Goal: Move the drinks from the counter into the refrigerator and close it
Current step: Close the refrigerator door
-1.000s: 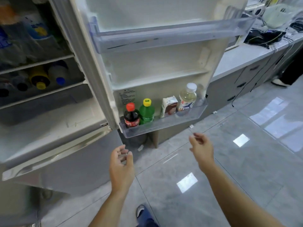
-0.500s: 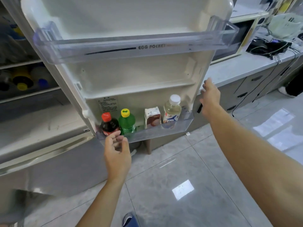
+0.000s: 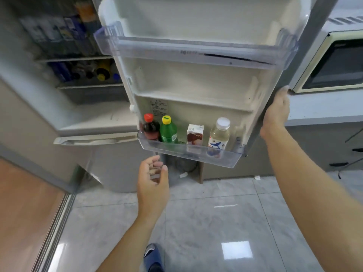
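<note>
A blue slipper is seen on the grey tiled floor at the bottom edge. Above it the left hand is held free below the door, its fingers loosely curled with nothing in them. The right hand is wrapped around the outer edge of the open refrigerator door. In the lowest door bin four drinks are stood upright: a cola bottle, a green bottle, a carton and a clear bottle. Further back, blurred bottles are stored on the inner shelves, and a microwave is set on the bench.
</note>
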`<state>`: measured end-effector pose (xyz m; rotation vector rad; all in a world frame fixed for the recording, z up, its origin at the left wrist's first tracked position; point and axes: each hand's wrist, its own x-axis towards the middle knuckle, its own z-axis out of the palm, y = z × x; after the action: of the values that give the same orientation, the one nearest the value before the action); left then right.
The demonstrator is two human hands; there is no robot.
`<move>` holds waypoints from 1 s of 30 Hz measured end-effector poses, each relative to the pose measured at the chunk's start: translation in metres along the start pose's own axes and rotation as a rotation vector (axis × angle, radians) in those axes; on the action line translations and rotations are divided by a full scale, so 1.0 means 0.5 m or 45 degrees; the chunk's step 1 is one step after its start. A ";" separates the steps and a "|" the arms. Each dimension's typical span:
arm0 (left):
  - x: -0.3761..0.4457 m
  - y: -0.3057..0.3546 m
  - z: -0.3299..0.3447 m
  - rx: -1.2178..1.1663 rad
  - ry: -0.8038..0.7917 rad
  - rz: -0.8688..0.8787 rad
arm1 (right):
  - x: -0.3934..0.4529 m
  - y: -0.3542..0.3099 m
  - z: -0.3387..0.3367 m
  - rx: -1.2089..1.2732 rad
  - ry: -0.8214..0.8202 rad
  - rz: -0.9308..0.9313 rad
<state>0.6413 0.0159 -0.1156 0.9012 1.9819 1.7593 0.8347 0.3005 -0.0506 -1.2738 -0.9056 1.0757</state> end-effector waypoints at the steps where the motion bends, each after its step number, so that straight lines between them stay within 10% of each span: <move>1: -0.010 0.003 -0.001 0.003 0.019 0.001 | -0.019 0.007 -0.003 0.014 0.035 -0.036; 8: -0.073 0.032 0.002 0.037 -0.012 0.029 | -0.182 0.048 -0.043 0.043 0.187 -0.385; 22: -0.190 0.032 -0.190 0.272 0.041 0.714 | -0.623 0.107 -0.026 0.003 -0.469 -0.843; 30: -0.159 0.001 -0.416 0.247 0.015 0.680 | -0.870 0.096 0.145 -0.141 -0.564 -0.883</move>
<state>0.5689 -0.1935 -0.0913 1.6089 2.0762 1.8445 0.6408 -0.0977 -0.0687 -0.7041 -1.6131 0.7531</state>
